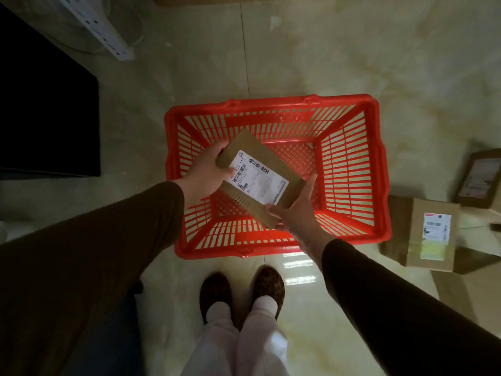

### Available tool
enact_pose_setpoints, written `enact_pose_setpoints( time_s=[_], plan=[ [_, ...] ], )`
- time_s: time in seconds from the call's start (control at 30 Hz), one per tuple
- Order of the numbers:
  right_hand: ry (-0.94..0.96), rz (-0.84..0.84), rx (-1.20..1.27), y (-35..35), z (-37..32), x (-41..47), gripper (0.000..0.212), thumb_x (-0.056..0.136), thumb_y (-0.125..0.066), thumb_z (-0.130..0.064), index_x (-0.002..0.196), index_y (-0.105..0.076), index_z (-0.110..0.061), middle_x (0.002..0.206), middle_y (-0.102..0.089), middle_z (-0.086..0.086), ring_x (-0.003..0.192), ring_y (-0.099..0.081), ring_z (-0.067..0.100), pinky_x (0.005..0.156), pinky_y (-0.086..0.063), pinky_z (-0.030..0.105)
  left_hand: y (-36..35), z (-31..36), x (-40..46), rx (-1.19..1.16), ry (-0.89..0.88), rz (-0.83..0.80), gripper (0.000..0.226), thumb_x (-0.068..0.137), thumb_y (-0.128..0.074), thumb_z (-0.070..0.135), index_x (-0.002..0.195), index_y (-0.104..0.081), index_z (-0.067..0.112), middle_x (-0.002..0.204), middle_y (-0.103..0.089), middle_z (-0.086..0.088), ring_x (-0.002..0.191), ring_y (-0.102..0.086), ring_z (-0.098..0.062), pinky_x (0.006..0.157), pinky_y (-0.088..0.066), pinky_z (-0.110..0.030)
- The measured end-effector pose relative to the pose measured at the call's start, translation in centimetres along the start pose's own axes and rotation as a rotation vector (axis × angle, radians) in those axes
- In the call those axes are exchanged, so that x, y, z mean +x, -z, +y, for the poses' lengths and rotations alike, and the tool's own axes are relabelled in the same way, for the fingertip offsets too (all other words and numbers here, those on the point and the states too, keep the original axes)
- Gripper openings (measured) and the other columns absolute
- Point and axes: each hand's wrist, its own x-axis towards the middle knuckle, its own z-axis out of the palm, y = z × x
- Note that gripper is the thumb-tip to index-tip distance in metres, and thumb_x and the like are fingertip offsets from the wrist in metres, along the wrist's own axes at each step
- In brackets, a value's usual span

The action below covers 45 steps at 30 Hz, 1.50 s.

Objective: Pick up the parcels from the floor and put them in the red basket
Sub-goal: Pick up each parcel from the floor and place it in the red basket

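both hands hold one parcel (pixel 257 180) over the open red basket (pixel 376 169), which sits on the floor (pixel 311 63) just ahead of the person's slippers (pixel 241 291). the left hand (pixel 206 172) is closed around the far-left corner, thumb on top and fingers curled underneath; the right hand (pixel 295 213) clamps the near-right corner the same way. gripping opposite corners keeps the flat box level and label-up, probably so it can be lowered in squarely rather than dropped. it hangs above the basket's bare bottom, not yet resting on it as far as i can judge.

the parcel is a shallow brown cardboard box with a smooth white shipping label (barcodes, text too small to read). the basket is stiff red plastic, rectangular, its walls slotted and its base a fine grid, with a thick rolled rim. the floor is glossy pale tile, so cardboard would slide easily on it. two more parcels (pixel 431 234) lie on the floor to the right of the basket, near but apart from it.
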Motion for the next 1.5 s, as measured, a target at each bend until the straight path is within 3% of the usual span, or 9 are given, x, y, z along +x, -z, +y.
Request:
enact_pose_setpoints(
  time_s=[0.17, 0.47, 0.7, 0.9, 1.0, 1.1, 1.2, 1.3, 1.5],
  plan=[
    [-0.053, 0.078, 0.048, -2.3, 0.1, 1.3, 0.081, 0.087, -0.075, 0.0, 0.144, -0.025, -0.028, 0.119, -0.062, 0.002, 0.084, -0.073, 0.022, 0.06, -0.063, 0.034, 1.1, -0.8, 2.6, 0.126, -0.002, -0.047, 0.067, 0.091, -0.065, 0.006, 0.148, -0.041, 0.033, 0.135, -0.057, 0.006, 0.121, -0.057, -0.014, 0.096, -0.054, -0.039],
    [-0.278, 0.185, 0.264, -5.4, 1.2, 4.6, 0.033, 0.096, -0.062, 0.003, 0.12, -0.046, -0.012, 0.123, -0.062, 0.016, 0.102, -0.071, 0.033, 0.05, -0.059, 0.022, 0.8, -2.9, 6.3, 0.447, 0.005, 0.098, 0.055, 0.091, -0.068, 0.014, 0.141, -0.047, 0.023, 0.14, -0.043, -0.01, 0.125, -0.05, -0.029, 0.107, -0.044, -0.043],
    [-0.333, 0.196, 0.205, -6.5, 2.7, 6.3, 0.024, 0.096, -0.059, 0.005, 0.114, -0.052, -0.009, 0.103, -0.062, 0.011, 0.085, -0.068, 0.027, 0.048, -0.059, 0.023, -0.5, -4.1, 7.4, 0.512, 0.007, 0.138, 0.066, 0.093, -0.062, 0.005, 0.152, -0.034, 0.018, 0.151, -0.029, -0.012, 0.136, -0.039, -0.031, 0.112, -0.036, -0.037],
    [-0.366, 0.19, 0.096, -6.7, 3.5, 7.3, 0.024, 0.096, -0.059, 0.003, 0.118, -0.058, -0.004, 0.089, -0.063, 0.009, 0.071, -0.066, 0.02, 0.069, -0.063, 0.037, -1.4, -4.9, 7.0, 0.526, -0.063, 0.235, 0.064, 0.092, -0.063, 0.004, 0.149, -0.038, 0.016, 0.15, -0.033, -0.011, 0.136, -0.039, -0.031, 0.113, -0.034, -0.037],
    [-0.383, 0.164, -0.008, -6.6, 3.4, 7.3, 0.005, 0.095, -0.06, 0.001, 0.099, -0.063, 0.001, 0.08, -0.061, 0.009, 0.081, -0.066, 0.028, 0.09, -0.06, 0.054, -1.7, -5.4, 6.7, 0.516, -0.062, 0.226, 0.069, 0.093, -0.059, 0.002, 0.154, -0.03, 0.017, 0.155, -0.028, -0.01, 0.14, -0.037, -0.03, 0.115, -0.034, -0.04],
    [-0.372, 0.103, -0.109, -6.1, 2.9, 7.0, 0.017, 0.097, -0.06, -0.005, 0.08, -0.058, -0.007, 0.078, -0.058, 0.006, 0.086, -0.062, 0.028, 0.097, -0.057, 0.051, -1.6, -5.5, 6.3, 0.537, -0.021, 0.172, 0.078, 0.095, -0.055, -0.002, 0.159, -0.017, 0.021, 0.166, -0.008, -0.008, 0.151, -0.019, -0.031, 0.121, -0.024, -0.042],
    [-0.351, 0.016, -0.165, -5.0, 2.3, 6.2, 0.025, 0.1, -0.057, -0.012, 0.076, -0.054, -0.014, 0.079, -0.056, 0.003, 0.08, -0.061, 0.02, 0.091, -0.058, 0.038, -1.5, -5.1, 5.2, 0.57, 0.008, 0.167, 0.082, 0.095, -0.056, 0.0, 0.161, -0.011, 0.023, 0.169, 0.0, -0.006, 0.154, -0.006, -0.029, 0.123, -0.015, -0.043],
    [-0.312, -0.034, -0.085, -3.6, 1.3, 4.4, 0.026, 0.097, -0.059, -0.012, 0.074, -0.052, -0.022, 0.077, -0.052, -0.004, 0.066, -0.051, 0.008, 0.064, -0.048, 0.024, -1.3, -4.0, 3.5, 0.584, -0.002, 0.168, 0.08, 0.095, -0.057, 0.003, 0.16, -0.013, 0.02, 0.168, -0.003, -0.008, 0.155, -0.005, -0.028, 0.124, -0.012, -0.041],
    [-0.17, 0.069, -0.02, -1.0, -0.9, -0.7, 0.023, 0.099, -0.057, -0.018, 0.076, -0.061, -0.021, 0.078, -0.057, -0.004, 0.067, -0.052, 0.009, 0.063, -0.045, 0.024, -0.5, -1.0, -1.2, 0.563, -0.097, 0.136, 0.071, 0.089, -0.066, 0.011, 0.151, -0.032, 0.02, 0.16, -0.029, -0.005, 0.149, -0.026, -0.027, 0.119, -0.028, -0.049]
  ],
)
